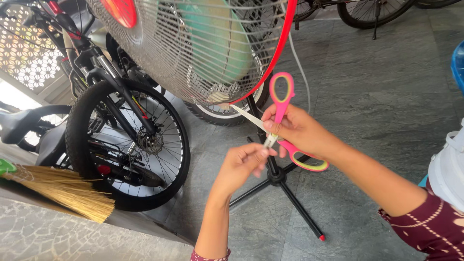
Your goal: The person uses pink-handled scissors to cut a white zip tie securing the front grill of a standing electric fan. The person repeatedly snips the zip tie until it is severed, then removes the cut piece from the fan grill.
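My right hand grips a pair of pink scissors with yellow-lined handles, blades apart and pointing up-left toward the fan. One handle loop stands above the hand, the other hangs below it. My left hand pinches at the scissors' pivot and the base of the silver blades. Both hands are just below a standing fan's wire grille with a red rim. A teal blade shows behind the grille.
The fan's black pole and crossed base legs stand on grey stone floor. A black bicycle leans at left. A straw broom lies over a stone ledge. More bicycle wheels are at the top. A white object sits at right.
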